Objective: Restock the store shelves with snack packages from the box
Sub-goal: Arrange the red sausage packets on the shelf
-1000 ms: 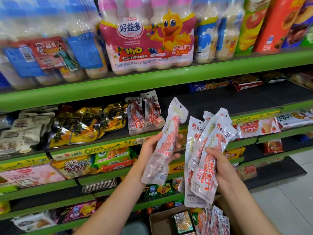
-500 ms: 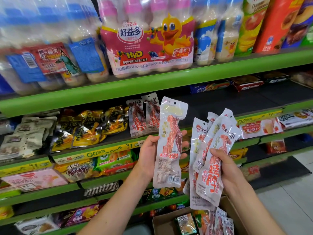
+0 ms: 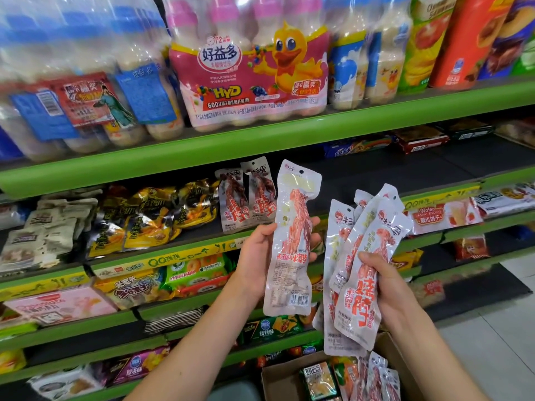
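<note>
Head view, the only one. Left hand (image 3: 262, 256) holds a single snack pack (image 3: 293, 241) upright, fingers curled round its middle from behind, printed back with the barcode toward the camera. The pack hangs in front of the second shelf (image 3: 376, 169), just right of two matching packs (image 3: 246, 195) already standing there, and is not yet set down.

Right hand (image 3: 385, 282) grips a fanned bunch of packs (image 3: 362, 264) of the same snack — four or five, the overlap makes the count unsure — thumb across the front.

Cardboard box (image 3: 278, 380) at the bottom edge is open and not emptied: more of the long packs (image 3: 376, 377) stand in it beside other small packets (image 3: 318, 380).

Progress, as a judgement: early to middle. Two packs shelved, one on its way, a handful in hand, more in the box. The dark shelf to the right of the standing pair is bare for a long stretch — plenty of room left to fill. Remaining: place the single pack, feed the bunch across one by one, then return to the box.
</note>
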Demonstrator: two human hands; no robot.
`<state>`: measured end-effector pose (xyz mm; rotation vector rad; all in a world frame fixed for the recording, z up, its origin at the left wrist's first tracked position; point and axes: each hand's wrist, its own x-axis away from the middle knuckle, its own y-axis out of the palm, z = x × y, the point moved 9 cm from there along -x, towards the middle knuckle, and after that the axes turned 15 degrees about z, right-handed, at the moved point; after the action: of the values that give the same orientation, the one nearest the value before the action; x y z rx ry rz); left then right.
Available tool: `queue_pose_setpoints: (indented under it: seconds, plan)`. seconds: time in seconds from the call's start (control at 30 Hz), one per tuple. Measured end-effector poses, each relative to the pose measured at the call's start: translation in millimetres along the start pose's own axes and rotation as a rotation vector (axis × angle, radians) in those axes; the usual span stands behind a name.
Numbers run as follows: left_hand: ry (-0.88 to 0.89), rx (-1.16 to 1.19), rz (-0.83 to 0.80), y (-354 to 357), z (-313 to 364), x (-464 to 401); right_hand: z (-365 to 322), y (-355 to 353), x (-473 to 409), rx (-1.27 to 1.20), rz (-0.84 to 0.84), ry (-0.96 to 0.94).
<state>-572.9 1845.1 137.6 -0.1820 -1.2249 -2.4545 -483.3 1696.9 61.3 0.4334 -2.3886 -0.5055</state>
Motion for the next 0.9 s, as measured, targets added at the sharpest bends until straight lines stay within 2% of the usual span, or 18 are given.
queue_pose_setpoints:
  seconds: [0.1,0.2,0.3,0.4,0.47,0.53,0.6,0.67,0.8,0.9]
  plan:
    - [-0.001,-0.017,0.010,6,6,-3,-3,1,0,-0.002,0.006,0.001]
    - [0.041,-0.192,0.084,16,24,-14,-14,10,-1,0.010,-0.017,-0.007]
    - [0.252,-0.603,0.233,28,64,-34,-31,23,-3,0.024,-0.034,-0.033]
    - [0.615,-1.182,0.450,46,116,-53,-48,32,-5,0.036,-0.034,-0.064]
    - [0.744,-1.571,0.531,60,134,-73,-57,37,-6,0.044,-0.035,-0.084]
    - [0.749,-1.840,0.612,63,143,-98,-62,41,-7,0.050,-0.041,-0.091]
    - [0.717,-2.010,0.604,62,144,-121,-63,46,-8,0.064,-0.039,-0.081]
    - [0.677,-2.084,0.548,58,142,-143,-65,48,-10,0.077,-0.029,-0.076]
    - [0.601,-2.114,0.583,48,134,-168,-65,51,-15,0.072,-0.021,-0.061]
    - [0.486,-2.226,0.573,35,116,-175,-62,49,-17,0.086,-0.019,-0.051]
